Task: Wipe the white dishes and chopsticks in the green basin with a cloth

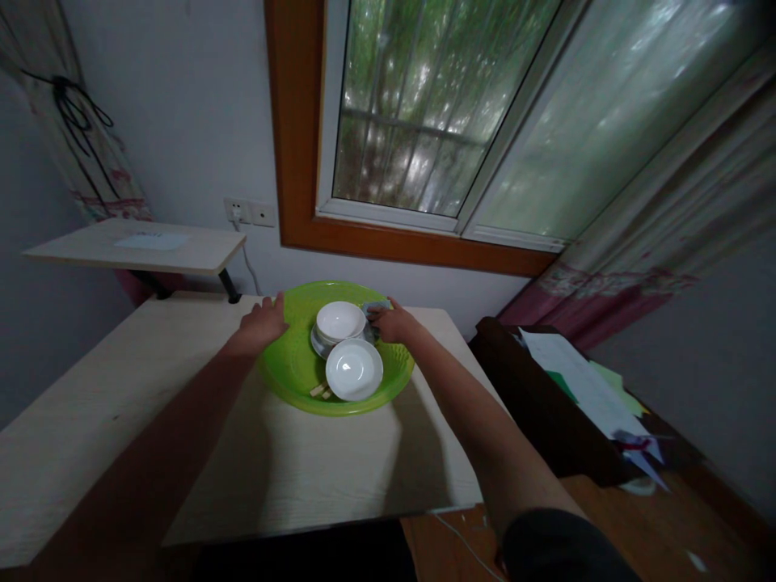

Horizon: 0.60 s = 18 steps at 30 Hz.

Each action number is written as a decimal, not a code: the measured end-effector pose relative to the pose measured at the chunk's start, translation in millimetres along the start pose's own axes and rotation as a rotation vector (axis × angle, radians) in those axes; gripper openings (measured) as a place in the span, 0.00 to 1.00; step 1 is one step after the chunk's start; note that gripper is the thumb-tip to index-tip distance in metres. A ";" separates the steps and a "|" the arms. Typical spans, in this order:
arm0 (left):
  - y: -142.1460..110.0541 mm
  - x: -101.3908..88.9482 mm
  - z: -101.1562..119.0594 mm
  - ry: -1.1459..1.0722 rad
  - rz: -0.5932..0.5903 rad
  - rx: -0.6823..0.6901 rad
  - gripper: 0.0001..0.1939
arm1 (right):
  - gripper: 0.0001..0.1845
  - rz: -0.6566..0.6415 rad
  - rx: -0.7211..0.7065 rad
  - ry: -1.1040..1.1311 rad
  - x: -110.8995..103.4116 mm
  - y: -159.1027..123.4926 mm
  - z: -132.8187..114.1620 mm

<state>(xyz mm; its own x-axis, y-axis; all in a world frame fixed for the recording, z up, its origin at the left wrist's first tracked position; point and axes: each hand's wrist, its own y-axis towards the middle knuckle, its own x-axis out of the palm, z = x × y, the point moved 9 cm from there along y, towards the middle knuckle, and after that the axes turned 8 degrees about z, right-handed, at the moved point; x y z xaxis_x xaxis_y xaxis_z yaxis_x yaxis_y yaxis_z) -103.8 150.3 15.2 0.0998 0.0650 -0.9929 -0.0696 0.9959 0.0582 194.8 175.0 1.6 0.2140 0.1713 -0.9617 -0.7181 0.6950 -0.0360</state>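
Note:
A bright green plastic basin [291, 380] stands on the pale wooden table. My left hand [263, 325] is at its left rim, fingers curled over the edge. Inside the basin's right side, my right hand [397, 322] is closed on a crumpled grey-blue cloth [377, 307], partly hidden by the fingers. One white bowl [340, 320] rests on other dishes, with a plate edge [318, 343] showing below it. A second white bowl [354, 370] sits tilted in front. Light wooden pieces, perhaps chopstick ends [321, 391], poke out beside it.
The table [339, 461] carries a raised shelf [139, 246] at left with a paper on it. Behind are a wall socket [238, 211] with a plugged cord and a wood-framed window [418, 257]. A dark brown box-like piece [539, 412] with papers stands right of the table.

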 end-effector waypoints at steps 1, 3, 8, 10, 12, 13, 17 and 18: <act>9.5 0.6 1.0 -0.009 -0.001 0.024 0.46 | 0.22 0.001 0.001 -0.002 -0.3 0.3 -0.2; 25.6 1.3 4.6 -0.034 0.002 0.080 0.45 | 0.21 0.002 0.007 -0.008 -1.1 0.8 -0.6; 42.5 -0.3 11.6 -0.125 0.035 0.173 0.43 | 0.21 -0.011 0.009 -0.037 -1.9 -0.8 -3.5; 43.2 0.7 8.2 -0.145 0.038 0.141 0.43 | 0.21 -0.020 0.024 -0.040 -2.6 -3.4 -4.6; 42.2 1.6 5.6 -0.148 0.046 0.114 0.43 | 0.21 -0.041 0.063 -0.028 -3.3 -7.8 -5.0; 41.2 2.2 5.0 -0.143 0.049 0.107 0.43 | 0.21 -0.059 0.094 -0.016 -3.6 -10.8 -5.0; 35.2 5.4 4.3 -0.101 0.038 0.066 0.42 | 0.24 -0.185 0.259 0.075 -4.8 -30.9 -6.2; 33.0 6.0 3.6 -0.093 0.031 0.042 0.42 | 0.25 -0.217 0.300 0.094 -6.4 -37.7 -7.1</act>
<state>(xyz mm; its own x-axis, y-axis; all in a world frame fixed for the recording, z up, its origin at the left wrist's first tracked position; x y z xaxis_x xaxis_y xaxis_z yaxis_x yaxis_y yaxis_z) -101.9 183.8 11.5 0.1904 0.0993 -0.9767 -0.0326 0.9950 0.0948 215.8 142.8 7.2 0.2680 -0.0579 -0.9617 -0.4340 0.8839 -0.1742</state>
